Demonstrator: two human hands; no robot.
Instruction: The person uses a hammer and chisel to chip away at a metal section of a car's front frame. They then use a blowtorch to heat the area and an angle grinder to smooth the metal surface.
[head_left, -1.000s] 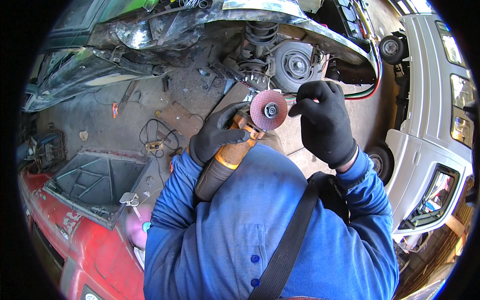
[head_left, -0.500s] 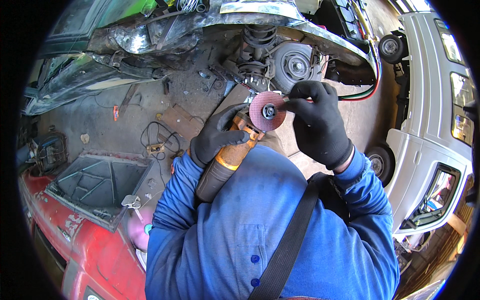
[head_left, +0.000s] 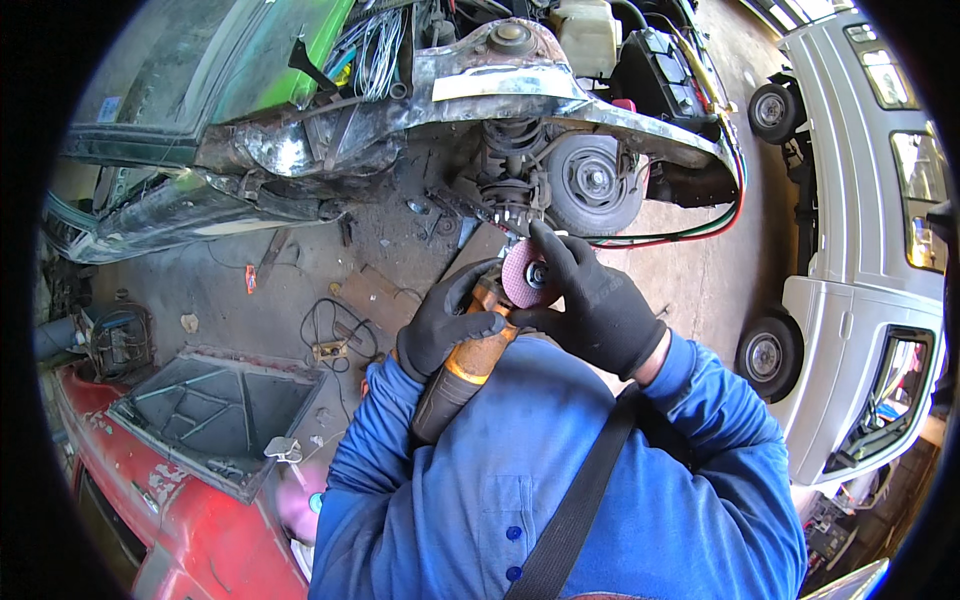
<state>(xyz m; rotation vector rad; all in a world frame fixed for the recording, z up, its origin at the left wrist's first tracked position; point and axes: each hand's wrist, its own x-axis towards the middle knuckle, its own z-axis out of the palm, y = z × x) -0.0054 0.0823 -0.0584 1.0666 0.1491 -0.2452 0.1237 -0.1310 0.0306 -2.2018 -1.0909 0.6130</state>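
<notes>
My gloved left hand (head_left: 440, 325) wraps round the head end of an orange and dark-grey angle grinder (head_left: 448, 395), held against my blue shirt. A reddish-pink abrasive disc (head_left: 517, 277) is on the grinder's head, with a dark nut at its centre. My gloved right hand (head_left: 610, 310) grips the disc from its right side. The forefinger lies over the upper edge and the thumb sits low beside the grinder head. Part of the disc's right side is hidden by the fingers.
Ahead stands a stripped car body (head_left: 480, 95) with an exposed spring and a loose wheel (head_left: 595, 185). A silver van (head_left: 850, 300) is on the right. At left are a red car body (head_left: 215, 510) and a dark panel (head_left: 215, 410). A cable (head_left: 345, 330) lies on the floor.
My right hand has moved down and closed round the disc's side, where before its fingertips pinched near the upper right edge. The disc looks more tilted. The view has shifted, showing more engine bay.
</notes>
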